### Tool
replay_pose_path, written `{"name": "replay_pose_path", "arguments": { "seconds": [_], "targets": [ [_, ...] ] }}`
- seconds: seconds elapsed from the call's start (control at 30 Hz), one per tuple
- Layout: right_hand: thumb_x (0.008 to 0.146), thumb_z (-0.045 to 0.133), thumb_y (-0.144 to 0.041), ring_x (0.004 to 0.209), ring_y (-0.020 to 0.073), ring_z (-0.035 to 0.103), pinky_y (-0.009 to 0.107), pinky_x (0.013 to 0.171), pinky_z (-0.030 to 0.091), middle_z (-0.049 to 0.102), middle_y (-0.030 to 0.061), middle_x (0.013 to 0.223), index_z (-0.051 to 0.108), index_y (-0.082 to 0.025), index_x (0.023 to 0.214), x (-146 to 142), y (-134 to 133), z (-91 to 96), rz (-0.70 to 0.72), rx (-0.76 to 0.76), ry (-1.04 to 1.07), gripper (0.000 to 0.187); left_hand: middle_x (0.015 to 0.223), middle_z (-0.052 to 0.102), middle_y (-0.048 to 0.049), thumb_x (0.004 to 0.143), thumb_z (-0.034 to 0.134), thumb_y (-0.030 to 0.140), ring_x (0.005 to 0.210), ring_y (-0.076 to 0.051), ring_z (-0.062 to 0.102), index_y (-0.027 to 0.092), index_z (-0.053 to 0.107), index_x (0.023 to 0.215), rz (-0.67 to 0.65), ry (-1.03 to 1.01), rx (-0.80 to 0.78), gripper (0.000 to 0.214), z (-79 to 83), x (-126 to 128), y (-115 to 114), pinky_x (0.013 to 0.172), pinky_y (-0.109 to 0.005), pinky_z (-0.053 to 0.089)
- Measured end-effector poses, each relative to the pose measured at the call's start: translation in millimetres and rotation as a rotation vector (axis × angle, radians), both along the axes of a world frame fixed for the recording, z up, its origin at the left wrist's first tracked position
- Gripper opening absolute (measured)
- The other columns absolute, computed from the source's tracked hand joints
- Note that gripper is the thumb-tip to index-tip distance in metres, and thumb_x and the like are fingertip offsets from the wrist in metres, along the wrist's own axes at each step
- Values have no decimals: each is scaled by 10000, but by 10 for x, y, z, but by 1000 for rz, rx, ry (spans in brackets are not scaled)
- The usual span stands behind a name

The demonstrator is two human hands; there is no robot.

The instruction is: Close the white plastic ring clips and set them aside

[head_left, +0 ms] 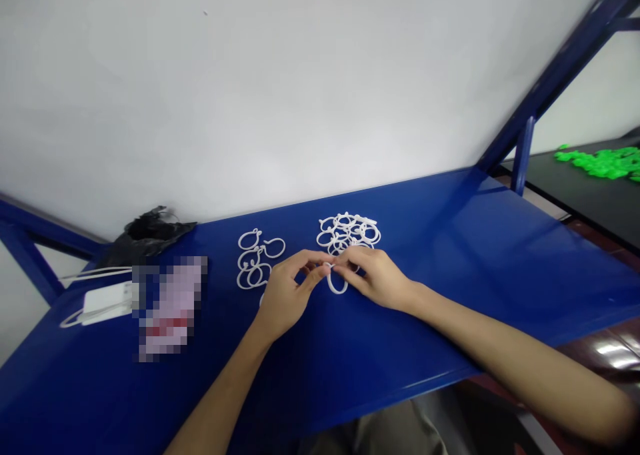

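Both my hands meet over the middle of the blue table, pinching one white plastic ring (337, 291) between them. My left hand (290, 291) grips the ring's upper left end with thumb and forefinger. From the other side, the fingers of my right hand (373, 275) close on its upper right. The round part of this ring hangs below my fingertips, and its top is hidden by them. Just beyond my right hand lies a heap of similar white rings (345, 227), each with a small knob. Several more white rings (249, 258) lie loosely left of my left hand.
On the left of the blue table (400, 355) lie a black plastic bag (155, 229), a white box with a cable (107, 303) and a pixelated pinkish item (175, 301). A pale wall (300, 95) stands behind. Green pieces (605, 161) cover part of a black table at right.
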State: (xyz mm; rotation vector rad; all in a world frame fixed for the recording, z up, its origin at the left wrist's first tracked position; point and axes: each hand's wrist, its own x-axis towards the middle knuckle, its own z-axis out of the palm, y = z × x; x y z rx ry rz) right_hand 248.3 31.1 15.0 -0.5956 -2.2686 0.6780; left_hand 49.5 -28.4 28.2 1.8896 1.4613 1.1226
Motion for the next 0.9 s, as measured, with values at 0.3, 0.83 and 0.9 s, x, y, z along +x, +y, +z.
{"name": "replay_pose_path", "arguments": {
  "seconds": [0.3,0.83,0.9],
  "targets": [
    [1046,361,-253,747,158,515,289,679,454,584,58,828,605,-160,962,44,-7,61,116,176,-119,274,719,684,30,926,605,297,667,-117,635,225,662,786,-5,43,109,167,3,68,-20,659,-228,506],
    [1045,367,-235,747,151,497,282,690,444,563,56,826,589,-142,935,24,-14,57,68,182,-161,264,758,706,42,949,546,180,688,-106,665,226,658,877,24,137,300,141,-138,66,-20,666,-218,515],
    [1047,360,-236,758,154,499,286,698,444,574,64,839,594,-139,951,29,-10,59,71,198,-165,270,758,707,47,938,558,167,692,-103,675,223,643,891,44,120,278,112,-136,67,-25,661,-208,518]
  ]
}}
